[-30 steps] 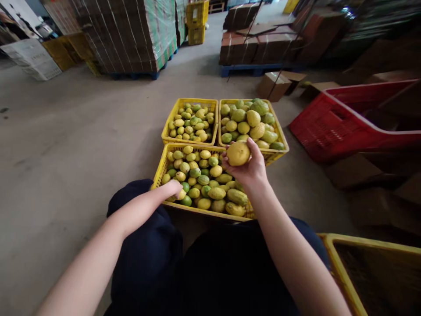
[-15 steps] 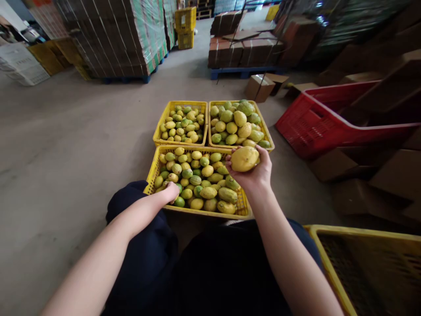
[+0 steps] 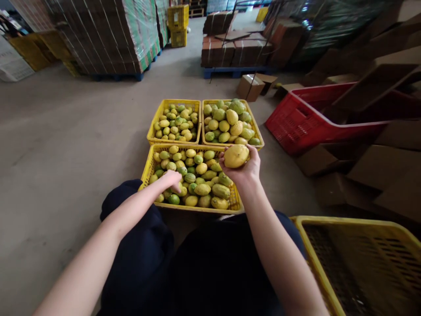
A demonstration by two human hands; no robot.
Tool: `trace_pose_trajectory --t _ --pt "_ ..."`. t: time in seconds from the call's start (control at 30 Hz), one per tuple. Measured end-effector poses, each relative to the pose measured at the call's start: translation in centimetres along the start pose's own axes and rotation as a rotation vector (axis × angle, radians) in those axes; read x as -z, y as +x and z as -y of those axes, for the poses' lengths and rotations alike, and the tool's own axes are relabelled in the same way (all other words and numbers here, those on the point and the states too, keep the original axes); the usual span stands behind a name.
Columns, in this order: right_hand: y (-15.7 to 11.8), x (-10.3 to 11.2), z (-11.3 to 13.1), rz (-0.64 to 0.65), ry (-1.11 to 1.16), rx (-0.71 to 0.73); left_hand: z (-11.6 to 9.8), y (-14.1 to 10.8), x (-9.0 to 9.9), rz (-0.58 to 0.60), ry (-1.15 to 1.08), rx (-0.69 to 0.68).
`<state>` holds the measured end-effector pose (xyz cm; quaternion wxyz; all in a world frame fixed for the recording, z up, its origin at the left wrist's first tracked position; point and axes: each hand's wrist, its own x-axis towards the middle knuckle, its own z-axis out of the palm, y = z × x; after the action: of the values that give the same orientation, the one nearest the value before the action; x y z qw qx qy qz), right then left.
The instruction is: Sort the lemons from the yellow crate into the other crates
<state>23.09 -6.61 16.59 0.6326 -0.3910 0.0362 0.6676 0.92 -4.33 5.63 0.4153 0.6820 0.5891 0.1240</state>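
Note:
My right hand is wrapped round a large yellow lemon, held above the right part of the near yellow crate. That crate holds many yellow and green lemons. Over its left half, my left hand reaches down among the fruit with fingers bent; their tips are partly hidden, and whether they grip a lemon cannot be made out. Behind stand two more yellow crates, a left one with smaller lemons and a right one heaped with bigger ones.
A yellow crate is at the lower right. Beyond it are a red crate and cardboard boxes. A small carton lies on the floor before stacked brown boxes. A wrapped pallet stack stands at the back left.
My left hand has moved up and a little inward over the near crate. My right hand still holds the large lemon. The whole view has shifted, with the crates now slightly further left.

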Motion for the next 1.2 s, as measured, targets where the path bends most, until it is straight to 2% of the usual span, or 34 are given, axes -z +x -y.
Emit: trace_pose_trajectory --t 0.07,0.13,0.2,0.3,0.4,0.53,0.6,0.73,0.97,1.07,1.2 --pt "-0.1 -0.3 -0.2 -0.005 -0.01 -0.011 -1.1 1.1 1.5 0.039 0.043 -0.008" --pt "-0.1 -0.6 -0.5 -0.021 -0.035 -0.024 -2.3 1.6 3.2 0.032 -0.014 -0.025" --pt "0.0 -0.9 -0.8 -0.047 -0.08 -0.037 -3.6 1.3 4.6 -0.029 -0.25 -0.043" --pt "-0.1 -1.8 -1.8 -0.072 -0.157 -0.034 -5.5 -0.3 5.6 -0.102 -0.756 -0.127" --pt "-0.3 -2.9 -3.3 -0.065 -0.221 0.012 -6.6 -2.0 5.3 -0.104 -1.018 -0.221" --pt "-0.1 -4.1 -5.2 -0.017 -0.253 0.183 -7.1 -2.7 4.1 -0.23 -0.99 -0.247" --pt "0.2 -4.4 -5.6 -0.025 -0.24 0.254 -7.4 -2.6 3.7 -0.275 -1.06 -0.213" --pt "0.5 -5.1 -5.9 0.009 -0.195 0.274 -8.1 -2.7 4.0 -0.319 -1.287 -0.137" --pt "-0.3 -6.7 -6.5 0.152 -0.144 0.286 -9.1 -3.4 5.3 -0.511 -1.351 -0.168" --pt "-0.6 -7.1 -6.8 0.257 -0.19 0.254 -9.4 -2.9 5.6 -0.521 -1.515 -0.175" --pt "-0.3 -7.1 -7.8 0.313 -0.28 0.326 -9.6 -2.5 6.3 -0.435 -1.722 -0.105"
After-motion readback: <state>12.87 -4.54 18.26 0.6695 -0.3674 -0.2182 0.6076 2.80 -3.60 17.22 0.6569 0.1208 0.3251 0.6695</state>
